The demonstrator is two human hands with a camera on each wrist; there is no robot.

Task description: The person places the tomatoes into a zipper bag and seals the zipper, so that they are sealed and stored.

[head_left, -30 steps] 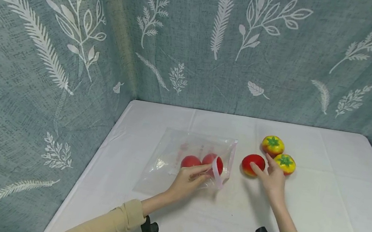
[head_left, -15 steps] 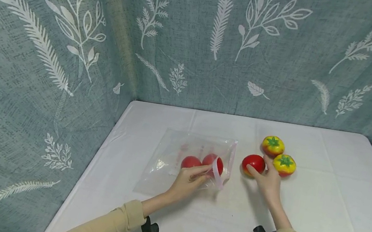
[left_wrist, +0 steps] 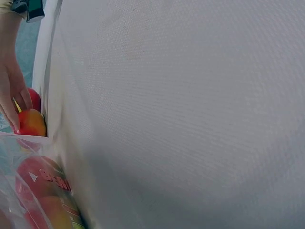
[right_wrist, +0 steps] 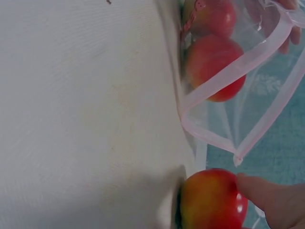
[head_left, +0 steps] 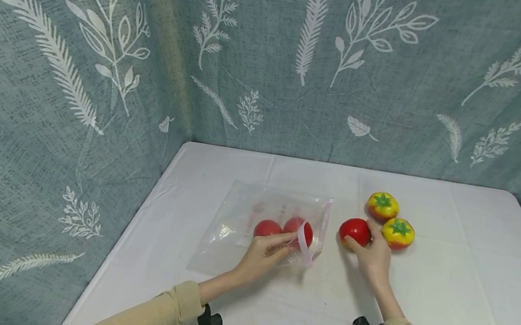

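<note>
Pinching clear bag (head_left: 260, 199) by rim with left grip (head_left: 259, 256), lower centre of frame | holding red fruit (head_left: 354, 230) in right grip (head_left: 374, 258), right of centre; near two yellow-topped fruits (head_left: 382, 206) on counter (head_left: 453, 292)

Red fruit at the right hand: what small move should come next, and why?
Probably lift the red fruit toward the clear bag: the right hand grips it, while the left hand holds the bag's mouth open, two similar fruits inside.
</note>
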